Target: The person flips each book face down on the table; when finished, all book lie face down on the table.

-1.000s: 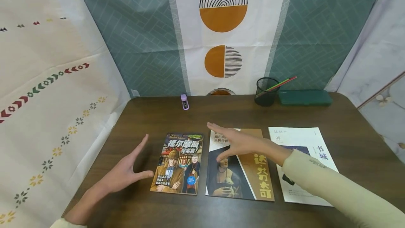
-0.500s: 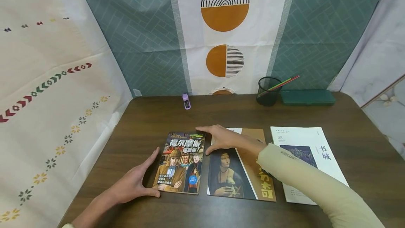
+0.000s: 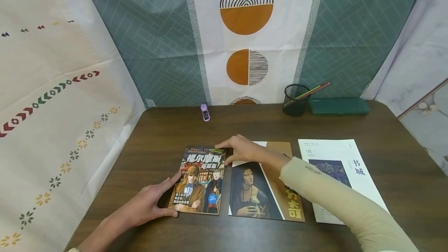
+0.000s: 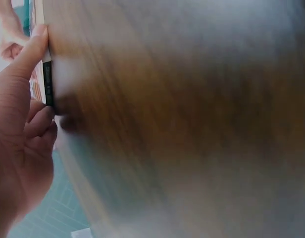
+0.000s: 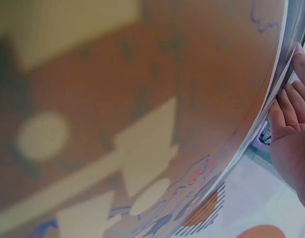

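A paperback book (image 3: 196, 182) with an illustrated detective cover lies flat on the brown table. My left hand (image 3: 148, 205) touches its left edge with the fingers, the thumb by the lower left corner. In the left wrist view, the fingers and thumb of the left hand (image 4: 24, 129) lie along the dark spine (image 4: 48, 82). At the upper right corner, my right hand (image 3: 243, 149) reaches over a brown book (image 3: 255, 193) with a portrait cover. Its index fingertip is at the paperback's top edge, its thumb at the right edge. Its other fingers are mostly hidden in the head view.
To the right lies a white book (image 3: 330, 153), partly under the right sleeve (image 3: 332, 189). Along the back edge stand a small purple object (image 3: 205, 112), a black mesh pen cup (image 3: 294, 106) with pencils, and a green case (image 3: 339, 106). A patterned cloth (image 3: 246, 69) hangs behind.
Both hands have come in towards the detective book: the right moved left across the portrait book, the left moved right and down to the edge. The book's place looks the same.
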The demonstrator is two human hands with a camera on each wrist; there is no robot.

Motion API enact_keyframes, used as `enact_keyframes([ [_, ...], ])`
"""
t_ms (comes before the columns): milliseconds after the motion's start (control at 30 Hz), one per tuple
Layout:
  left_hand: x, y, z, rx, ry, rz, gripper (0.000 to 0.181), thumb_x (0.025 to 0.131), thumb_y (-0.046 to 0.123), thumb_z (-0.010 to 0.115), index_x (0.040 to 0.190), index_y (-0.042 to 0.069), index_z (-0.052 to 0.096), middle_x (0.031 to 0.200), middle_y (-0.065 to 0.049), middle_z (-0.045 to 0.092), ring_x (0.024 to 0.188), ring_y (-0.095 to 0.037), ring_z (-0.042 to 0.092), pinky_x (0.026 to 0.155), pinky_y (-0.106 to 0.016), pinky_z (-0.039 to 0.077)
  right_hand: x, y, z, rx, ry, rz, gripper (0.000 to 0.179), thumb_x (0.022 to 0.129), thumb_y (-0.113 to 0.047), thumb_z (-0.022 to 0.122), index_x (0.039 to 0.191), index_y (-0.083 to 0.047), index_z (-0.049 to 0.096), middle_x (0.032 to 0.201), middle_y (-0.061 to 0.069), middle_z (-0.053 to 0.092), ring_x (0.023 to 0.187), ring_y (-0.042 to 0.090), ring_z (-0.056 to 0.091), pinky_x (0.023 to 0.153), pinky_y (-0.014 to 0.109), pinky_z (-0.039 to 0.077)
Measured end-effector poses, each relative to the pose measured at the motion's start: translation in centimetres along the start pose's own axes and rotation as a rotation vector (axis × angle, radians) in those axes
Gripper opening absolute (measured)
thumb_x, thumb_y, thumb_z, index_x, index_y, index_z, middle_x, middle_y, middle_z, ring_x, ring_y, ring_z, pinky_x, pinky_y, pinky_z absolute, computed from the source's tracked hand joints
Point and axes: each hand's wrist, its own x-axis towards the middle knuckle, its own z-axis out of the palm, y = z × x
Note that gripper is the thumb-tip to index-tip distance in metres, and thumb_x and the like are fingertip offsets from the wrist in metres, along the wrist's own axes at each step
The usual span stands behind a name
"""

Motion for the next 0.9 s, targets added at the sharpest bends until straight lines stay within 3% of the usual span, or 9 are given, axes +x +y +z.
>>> enact_keyframes([
  [67, 0.0, 0.0, -0.1, 0.084, 0.020, 0.066, 0.105, 0.089, 0.068, 0.073, 0.168, 0.013, 0.032, 0.161, -0.019, 0.046, 0.135, -0.041, 0.058, 0.098, -0.055, 0.056, 0.0, 0.0, -0.1, -0.005, -0.002, -0.006, 0.068, 0.086, -0.021, 0.089, 0.147, -0.007, 0.064, 0.143, 0.010, 0.066, 0.112, 0.023, 0.073, 0.084, 0.028, 0.052],
  [167, 0.1, -0.2, -0.2, 0.220, 0.080, 0.196, 0.095, 0.092, 0.065, 0.073, 0.163, 0.009, 0.043, 0.155, -0.016, 0.054, 0.127, -0.036, 0.066, 0.088, -0.048, 0.062, 0.1, 0.0, -0.1, -0.013, -0.004, -0.016, 0.066, 0.086, -0.021, 0.089, 0.146, -0.008, 0.065, 0.143, 0.009, 0.066, 0.111, 0.023, 0.073, 0.083, 0.027, 0.051],
  [233, 0.3, -0.3, -0.3, 0.296, 0.131, 0.293, 0.089, 0.093, 0.062, 0.075, 0.157, 0.006, 0.051, 0.150, -0.015, 0.060, 0.121, -0.033, 0.070, 0.084, -0.044, 0.064, 0.2, 0.1, -0.1, -0.014, -0.003, -0.020, 0.064, 0.086, -0.021, 0.089, 0.144, -0.009, 0.067, 0.144, 0.008, 0.065, 0.085, 0.018, 0.072, 0.078, 0.025, 0.050],
  [300, 0.5, -0.5, -0.3, 0.358, 0.176, 0.383, 0.083, 0.093, 0.059, 0.077, 0.152, 0.004, 0.057, 0.146, -0.015, 0.064, 0.116, -0.030, 0.073, 0.081, -0.041, 0.064, 0.3, 0.3, -0.1, -0.008, -0.009, -0.019, 0.062, 0.086, -0.022, 0.089, 0.143, -0.011, 0.068, 0.145, 0.007, 0.064, 0.056, 0.013, 0.053, 0.068, 0.024, 0.044],
  [400, 0.8, -0.6, -0.4, 0.424, 0.229, 0.484, 0.075, 0.096, 0.058, 0.074, 0.144, 0.002, 0.064, 0.141, -0.015, 0.067, 0.112, -0.028, 0.075, 0.080, -0.040, 0.064, 0.3, 0.3, -0.1, 0.006, -0.023, -0.004, 0.061, 0.085, -0.022, 0.089, 0.143, -0.013, 0.069, 0.148, 0.006, 0.061, 0.045, 0.010, 0.020, 0.057, 0.024, 0.034],
  [433, 0.9, -0.6, -0.5, 0.439, 0.245, 0.506, 0.073, 0.097, 0.058, 0.073, 0.142, 0.002, 0.066, 0.140, -0.015, 0.068, 0.111, -0.027, 0.075, 0.080, -0.039, 0.064, 0.3, 0.3, -0.1, 0.008, -0.028, -0.001, 0.062, 0.085, -0.023, 0.089, 0.143, -0.013, 0.069, 0.149, 0.006, 0.061, 0.045, 0.009, 0.017, 0.055, 0.025, 0.031],
  [600, 1.1, -0.5, -1.2, 0.439, 0.324, 0.570, 0.064, 0.103, 0.056, 0.063, 0.135, 0.001, 0.071, 0.135, -0.013, 0.072, 0.108, -0.026, 0.076, 0.080, -0.041, 0.064, 0.3, 0.2, -0.2, 0.005, -0.035, 0.013, 0.065, 0.085, -0.020, 0.091, 0.145, -0.013, 0.067, 0.150, 0.005, 0.060, 0.045, 0.008, 0.015, 0.054, 0.024, 0.031],
  [900, 1.6, -0.1, -3.0, 0.385, 0.410, 0.554, 0.058, 0.109, 0.051, 0.051, 0.134, 0.003, 0.073, 0.132, -0.007, 0.074, 0.107, -0.025, 0.077, 0.081, -0.044, 0.064, 0.4, 0.2, -0.1, -0.032, -0.025, -0.006, 0.064, 0.088, -0.017, 0.089, 0.147, -0.011, 0.064, 0.150, 0.005, 0.061, 0.044, 0.007, 0.019, 0.057, 0.021, 0.035],
])
